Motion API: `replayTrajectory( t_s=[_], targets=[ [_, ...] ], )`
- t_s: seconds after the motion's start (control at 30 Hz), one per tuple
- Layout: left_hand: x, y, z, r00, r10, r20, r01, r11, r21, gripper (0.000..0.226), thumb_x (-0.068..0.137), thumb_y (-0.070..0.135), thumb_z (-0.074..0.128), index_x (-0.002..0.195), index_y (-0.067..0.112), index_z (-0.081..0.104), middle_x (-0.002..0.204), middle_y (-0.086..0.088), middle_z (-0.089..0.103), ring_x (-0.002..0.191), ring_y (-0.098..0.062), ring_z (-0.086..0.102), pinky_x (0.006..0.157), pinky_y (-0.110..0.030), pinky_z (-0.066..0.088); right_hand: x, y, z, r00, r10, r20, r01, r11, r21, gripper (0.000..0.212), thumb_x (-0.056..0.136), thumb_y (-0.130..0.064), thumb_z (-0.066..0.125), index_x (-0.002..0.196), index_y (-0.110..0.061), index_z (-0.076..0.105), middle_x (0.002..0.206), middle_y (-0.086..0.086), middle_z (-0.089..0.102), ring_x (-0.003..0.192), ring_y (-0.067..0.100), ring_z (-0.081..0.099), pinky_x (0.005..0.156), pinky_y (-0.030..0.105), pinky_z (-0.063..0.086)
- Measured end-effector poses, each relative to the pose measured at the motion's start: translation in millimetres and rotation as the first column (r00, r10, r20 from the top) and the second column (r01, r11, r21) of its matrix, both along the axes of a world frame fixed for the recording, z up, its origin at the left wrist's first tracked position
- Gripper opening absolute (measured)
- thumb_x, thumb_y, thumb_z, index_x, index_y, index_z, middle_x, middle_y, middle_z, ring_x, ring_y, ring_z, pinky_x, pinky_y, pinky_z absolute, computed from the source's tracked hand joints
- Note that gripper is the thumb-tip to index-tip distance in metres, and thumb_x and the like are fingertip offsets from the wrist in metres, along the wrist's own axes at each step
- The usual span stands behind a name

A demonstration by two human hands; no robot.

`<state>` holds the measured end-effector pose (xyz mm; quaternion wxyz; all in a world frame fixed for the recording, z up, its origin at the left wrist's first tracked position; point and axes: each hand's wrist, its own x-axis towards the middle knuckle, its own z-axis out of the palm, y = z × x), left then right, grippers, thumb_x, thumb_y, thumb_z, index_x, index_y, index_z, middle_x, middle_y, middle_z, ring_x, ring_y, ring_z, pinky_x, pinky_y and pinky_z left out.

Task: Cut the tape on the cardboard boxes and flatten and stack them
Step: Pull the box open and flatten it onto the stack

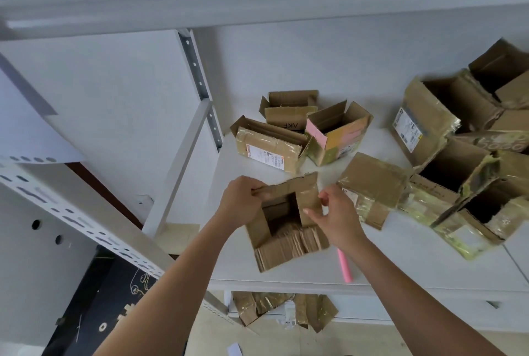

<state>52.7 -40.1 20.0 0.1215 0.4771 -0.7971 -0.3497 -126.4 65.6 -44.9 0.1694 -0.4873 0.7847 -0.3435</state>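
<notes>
Two bare forearms reach forward over the white tabletop (400, 255) to one small open box (286, 229), which stands near the front edge. The left hand (243, 204) comes from the lower left; its grip is curled around the far-left flap of the box, thumb on the near side and fingers wrapped over the edge. The right hand (337, 215) comes from the lower right with the wrist a little raised; its thumb and fingers pinch the upright flap on the right side of the box. The near flap of the box lies flat toward the person.

Just right of the box, partly under the right forearm, a pink cutter (345, 268) lies on the tabletop. Behind the box stand three more open boxes (269, 146), and to its right a crowd of bigger taped boxes (446, 161). Below the box, on the floor under the tabletop, lies flattened cardboard (286, 310).
</notes>
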Motion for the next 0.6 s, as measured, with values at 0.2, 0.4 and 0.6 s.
replayTrajectory(
  t_s=[0.2,0.4,0.6],
  targets=[
    [-4,6,-6,0.998,-0.014,0.058,0.009,0.996,0.086,0.042,0.088,0.012,0.059,0.053,0.015,0.036,0.054,0.001,0.035,0.057,-0.012,0.038,0.059,-0.027,0.031,8,7,-11,0.995,-0.094,0.029,0.094,0.996,0.006,0.061,0.077,-0.039,0.081,0.117,-0.010,0.045,0.113,0.003,0.051,0.094,0.017,0.055,0.072,0.027,0.044],
    [-3,10,-8,0.999,-0.004,0.045,-0.001,0.995,0.100,0.042,0.089,0.013,0.060,0.053,0.016,0.041,0.054,0.000,0.037,0.058,-0.013,0.042,0.062,-0.028,0.034,18,2,-12,0.984,-0.146,-0.101,0.149,0.989,0.023,0.075,0.078,-0.044,0.078,0.133,-0.015,0.035,0.131,0.004,0.051,0.103,0.023,0.061,0.063,0.029,0.046],
    [3,4,-14,0.962,0.205,-0.178,-0.199,0.979,0.052,0.008,0.084,0.015,0.074,0.077,0.016,0.070,0.072,0.006,0.063,0.076,-0.015,0.062,0.067,-0.025,0.050,9,7,-2,0.999,-0.011,0.044,0.013,0.998,-0.057,0.051,0.093,-0.007,0.057,0.141,-0.019,0.043,0.073,-0.008,0.054,0.058,0.005,0.053,0.049,0.013,0.038]
  ],
)
